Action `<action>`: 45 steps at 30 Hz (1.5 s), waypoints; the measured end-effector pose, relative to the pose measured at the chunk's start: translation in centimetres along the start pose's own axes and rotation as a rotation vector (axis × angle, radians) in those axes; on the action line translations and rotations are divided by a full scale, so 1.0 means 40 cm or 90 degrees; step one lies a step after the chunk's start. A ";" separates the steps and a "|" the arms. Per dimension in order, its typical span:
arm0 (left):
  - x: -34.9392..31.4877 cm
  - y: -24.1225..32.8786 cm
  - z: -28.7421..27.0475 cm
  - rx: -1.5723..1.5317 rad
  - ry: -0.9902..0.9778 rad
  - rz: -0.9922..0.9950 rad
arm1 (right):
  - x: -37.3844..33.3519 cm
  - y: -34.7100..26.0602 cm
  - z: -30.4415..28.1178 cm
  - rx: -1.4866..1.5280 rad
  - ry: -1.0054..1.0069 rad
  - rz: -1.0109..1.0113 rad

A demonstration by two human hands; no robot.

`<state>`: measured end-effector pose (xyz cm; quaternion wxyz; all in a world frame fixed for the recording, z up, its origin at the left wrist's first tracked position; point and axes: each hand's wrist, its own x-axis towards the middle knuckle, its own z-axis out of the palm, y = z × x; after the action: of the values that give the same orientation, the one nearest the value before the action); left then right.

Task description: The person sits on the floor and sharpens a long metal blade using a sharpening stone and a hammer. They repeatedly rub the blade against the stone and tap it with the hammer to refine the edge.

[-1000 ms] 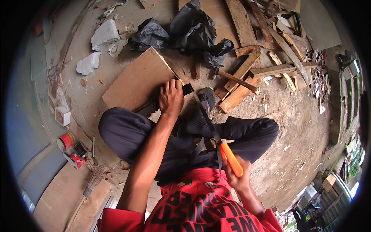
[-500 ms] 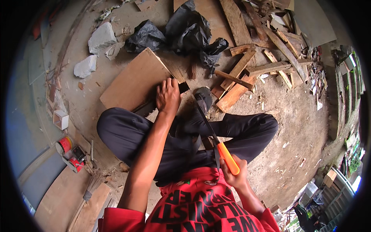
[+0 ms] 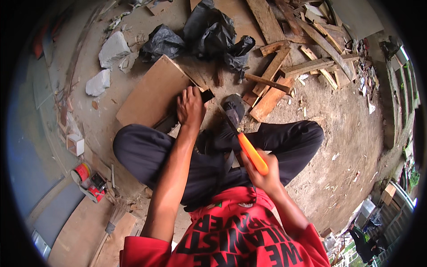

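Note:
My right hand (image 3: 267, 172), low in front of my lap, is closed around the orange handle of a saw (image 3: 252, 153). Its narrow dark blade slants away to the upper left, the tip close to the end of a dark strip of wood (image 3: 207, 95). That strip sticks out from under my left hand (image 3: 191, 107), whose fingers are curled over it. Beside this hand a brown plywood board (image 3: 153, 91) lies tilted, with a pale edge along its right side. My palm hides part of the strip, and the blade's teeth are too fine to make out.
Crumpled black plastic bags (image 3: 209, 33) lie beyond the board. Scrap planks (image 3: 271, 100) are heaped at the far right, and white rubble blocks (image 3: 113, 50) rest at the far left. Red cans (image 3: 81, 172) stand on the left by a brush of sticks (image 3: 116, 213). My crossed legs flank the work.
My right hand with the saw has moved forward and a little left, bringing the handle nearer the dark strip. The left hand keeps its place on the strip.

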<state>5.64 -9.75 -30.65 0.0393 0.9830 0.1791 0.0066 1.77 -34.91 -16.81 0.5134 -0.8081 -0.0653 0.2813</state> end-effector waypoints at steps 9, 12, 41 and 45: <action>-0.002 -0.004 0.042 0.034 0.071 0.036 | 0.297 -0.052 0.100 -0.045 0.027 -0.100; 0.002 0.002 0.016 0.020 0.006 0.032 | 0.286 0.012 0.129 0.055 0.050 -0.123; -0.004 -0.009 0.028 -0.012 0.039 0.037 | 0.172 -0.047 0.082 -0.041 0.024 -0.082; 0.006 -0.013 0.030 0.025 0.006 0.029 | 0.278 -0.077 0.093 0.038 0.024 -0.027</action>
<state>5.72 -9.27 -31.88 0.0192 0.9874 0.1570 0.0084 9.64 -26.16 -19.62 0.5444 -0.7958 -0.0645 0.2572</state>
